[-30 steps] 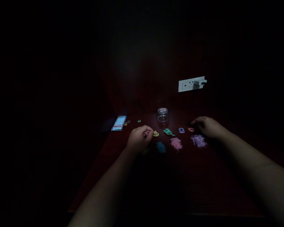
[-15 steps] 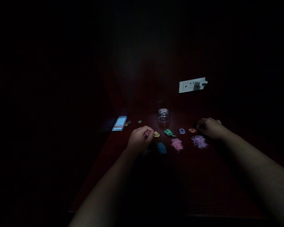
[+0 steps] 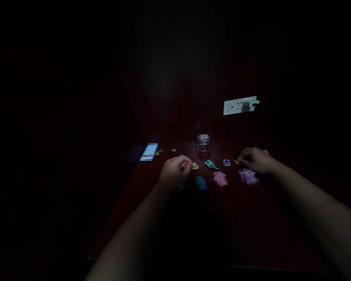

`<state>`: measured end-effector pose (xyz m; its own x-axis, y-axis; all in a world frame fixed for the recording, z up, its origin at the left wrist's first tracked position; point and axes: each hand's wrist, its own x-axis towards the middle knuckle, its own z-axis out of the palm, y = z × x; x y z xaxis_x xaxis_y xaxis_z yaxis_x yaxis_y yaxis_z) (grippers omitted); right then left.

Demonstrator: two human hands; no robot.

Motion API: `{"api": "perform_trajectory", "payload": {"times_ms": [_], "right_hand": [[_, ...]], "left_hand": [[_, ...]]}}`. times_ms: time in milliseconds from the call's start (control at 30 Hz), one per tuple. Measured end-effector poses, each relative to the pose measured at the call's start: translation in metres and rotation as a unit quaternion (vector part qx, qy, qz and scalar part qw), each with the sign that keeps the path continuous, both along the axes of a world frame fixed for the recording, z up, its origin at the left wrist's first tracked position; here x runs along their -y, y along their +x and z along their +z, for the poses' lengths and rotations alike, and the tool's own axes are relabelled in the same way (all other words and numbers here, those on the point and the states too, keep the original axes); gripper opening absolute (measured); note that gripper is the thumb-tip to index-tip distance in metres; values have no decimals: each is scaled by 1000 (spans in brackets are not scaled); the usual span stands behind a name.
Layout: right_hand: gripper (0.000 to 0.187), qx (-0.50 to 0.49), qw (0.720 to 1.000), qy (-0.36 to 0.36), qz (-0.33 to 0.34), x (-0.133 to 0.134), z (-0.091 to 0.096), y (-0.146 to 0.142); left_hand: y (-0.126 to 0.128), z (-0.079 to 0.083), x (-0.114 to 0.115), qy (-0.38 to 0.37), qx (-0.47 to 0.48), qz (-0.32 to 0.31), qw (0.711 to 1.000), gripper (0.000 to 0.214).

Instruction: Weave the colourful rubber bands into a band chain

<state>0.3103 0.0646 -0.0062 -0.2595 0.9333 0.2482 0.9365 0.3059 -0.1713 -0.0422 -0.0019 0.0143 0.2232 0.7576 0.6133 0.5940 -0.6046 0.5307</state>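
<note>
My left hand (image 3: pixel 176 170) is closed in a pinch, its fingertips at the left edge of a pile of yellow hair ties (image 3: pixel 195 166); whatever it pinches is too small to tell. At the right end of the row, my right hand (image 3: pixel 255 159) has thumb and finger closed on the orange hair ties (image 3: pixel 237 161), partly covering them. Between the hands lie green hair ties (image 3: pixel 211 164) and purple ones (image 3: pixel 226 162). Nearer me are heaps of small elastic bands: blue (image 3: pixel 201 182), pink (image 3: pixel 220 179) and lilac (image 3: pixel 248 176). A dim pale heap (image 3: pixel 181 187) sits below my left wrist.
A clear lidded jar (image 3: pixel 203 143) stands behind the row. To the left lie a lit phone (image 3: pixel 149 152), a grey hair tie (image 3: pixel 160 150) and a green one (image 3: pixel 174 150). A wall socket (image 3: pixel 240 105) holds a plug. The dark red table (image 3: pixel 251 222) is poorly lit.
My right hand has moved slightly left onto the orange hair ties, which are now more covered. My left hand stays by the yellow ones. The whole view has shifted a little.
</note>
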Motion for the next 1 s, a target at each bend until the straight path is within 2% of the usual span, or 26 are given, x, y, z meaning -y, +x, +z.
{"api": "perform_trajectory", "payload": {"times_ms": [600,1000], "right_hand": [[17,-26,996,-9,-82,0,8,2],[19,-51,995,-6,-85,1,8,4]], "left_hand": [[-1,-2,-1,-3,4,-3,1000,10],[-2,-1,-2,-2,6,0,1000,10]]}}
